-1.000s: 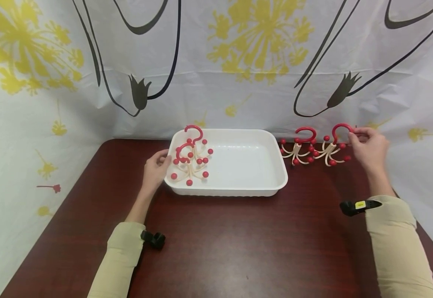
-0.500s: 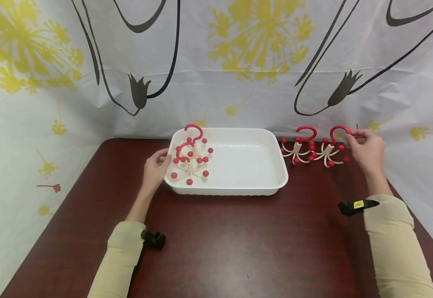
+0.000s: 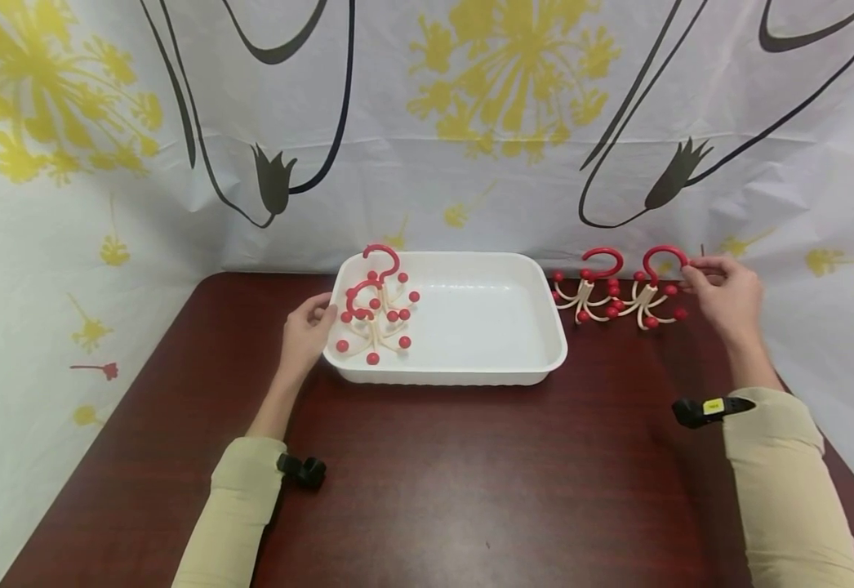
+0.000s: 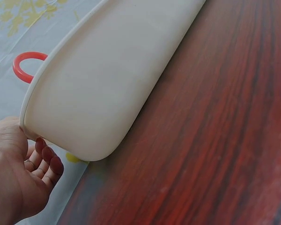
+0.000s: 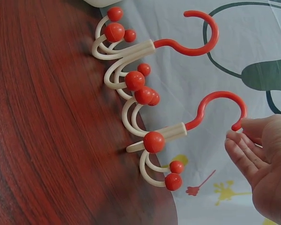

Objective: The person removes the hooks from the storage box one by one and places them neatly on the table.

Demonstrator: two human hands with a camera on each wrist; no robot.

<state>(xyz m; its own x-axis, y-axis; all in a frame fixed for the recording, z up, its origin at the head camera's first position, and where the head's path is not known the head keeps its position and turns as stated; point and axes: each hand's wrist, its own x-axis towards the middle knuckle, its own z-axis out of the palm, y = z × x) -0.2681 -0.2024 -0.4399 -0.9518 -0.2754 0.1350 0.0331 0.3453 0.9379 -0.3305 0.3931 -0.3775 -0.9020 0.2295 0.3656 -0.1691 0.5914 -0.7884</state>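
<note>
At the tray's left end, my left hand (image 3: 304, 331) grips the rim of a white rectangular tray (image 3: 486, 327); the left wrist view shows curled fingers below the rim. Two multi-arm hangers, with red hooks and cream arms ending in red balls, stand in the tray's left part, a front hanger (image 3: 372, 331) overlapping a rear hanger (image 3: 399, 263). To the right of the tray, my right hand (image 3: 731, 298) pinches the red hook tip of a third hanger (image 5: 175, 132). Its arms stand on the table against a similar hanger (image 5: 139, 48) on its left.
The dark red-brown table (image 3: 427, 482) extends in front of the tray. Behind it and at both sides hangs a white cloth (image 3: 398, 196) with yellow flowers and dark stems, close to the table's back edge.
My right hand has drawn slightly left, bringing the pinched hanger closer to its neighbour and turning its hook a little. My left hand and the tray keep their place.
</note>
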